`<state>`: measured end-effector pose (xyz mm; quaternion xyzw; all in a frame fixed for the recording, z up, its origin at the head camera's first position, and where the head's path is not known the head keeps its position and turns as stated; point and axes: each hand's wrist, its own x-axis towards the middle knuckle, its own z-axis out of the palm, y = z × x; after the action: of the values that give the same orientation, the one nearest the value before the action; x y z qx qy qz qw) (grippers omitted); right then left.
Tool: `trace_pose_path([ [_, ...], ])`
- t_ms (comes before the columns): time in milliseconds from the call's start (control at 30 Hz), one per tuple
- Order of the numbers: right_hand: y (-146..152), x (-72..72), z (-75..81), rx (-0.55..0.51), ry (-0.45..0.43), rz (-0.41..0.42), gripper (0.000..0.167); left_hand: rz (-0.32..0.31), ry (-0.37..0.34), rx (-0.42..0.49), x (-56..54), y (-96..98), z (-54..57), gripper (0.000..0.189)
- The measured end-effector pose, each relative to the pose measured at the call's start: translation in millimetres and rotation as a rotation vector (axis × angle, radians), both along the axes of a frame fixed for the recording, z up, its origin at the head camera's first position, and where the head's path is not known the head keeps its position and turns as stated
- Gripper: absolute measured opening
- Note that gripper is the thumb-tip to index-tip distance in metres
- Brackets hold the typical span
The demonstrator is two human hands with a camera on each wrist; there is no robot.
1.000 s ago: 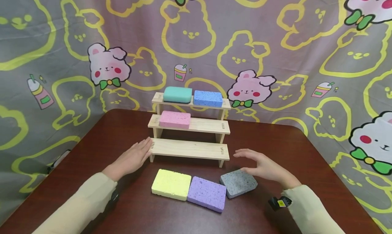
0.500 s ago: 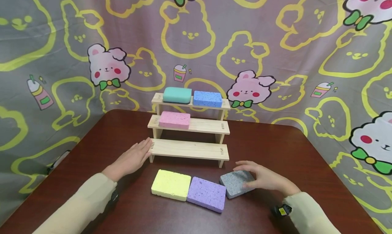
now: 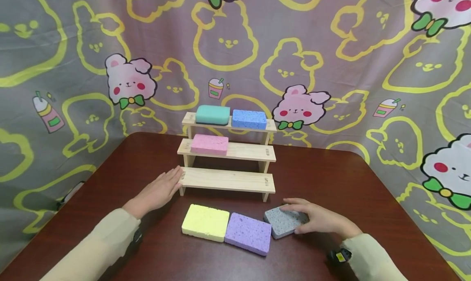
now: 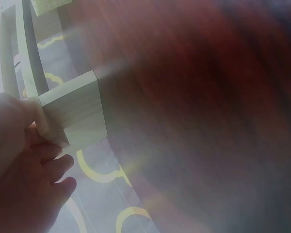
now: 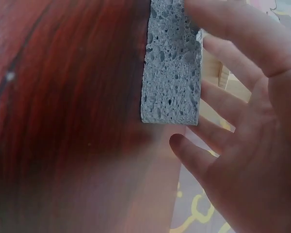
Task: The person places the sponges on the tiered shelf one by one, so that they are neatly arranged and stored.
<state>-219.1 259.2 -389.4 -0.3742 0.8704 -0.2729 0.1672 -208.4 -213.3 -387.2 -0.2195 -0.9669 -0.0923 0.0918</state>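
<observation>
Right grip pinches grey rectangular sponge, long axis slanting right and away — palm visible only from right wrist; left grip clasps pale tiered wooden stand.

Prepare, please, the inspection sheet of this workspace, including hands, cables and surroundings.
Surface: table, dark red-brown, glossy.
Job's things: wooden shelf with teal sponge and blue sponge on the top step, pink sponge on the middle step; yellow sponge, purple sponge and gray sponge on the table in front.
Clutter: one unclear item at the table's left edge.
Hands: left hand touches the bottom step's left end; right hand grips the gray sponge's right side.
Cables: nothing seen.
Surroundings: rabbit-print cloth behind and on both sides.
</observation>
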Motion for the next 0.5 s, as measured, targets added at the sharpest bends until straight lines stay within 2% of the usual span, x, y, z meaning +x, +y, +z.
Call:
trace_pose_path([
  [500,1.2,2.4,2.2,0.019,0.008,-0.021,0.054,0.001,0.004,-0.005,-0.1,0.6,0.4,0.048],
])
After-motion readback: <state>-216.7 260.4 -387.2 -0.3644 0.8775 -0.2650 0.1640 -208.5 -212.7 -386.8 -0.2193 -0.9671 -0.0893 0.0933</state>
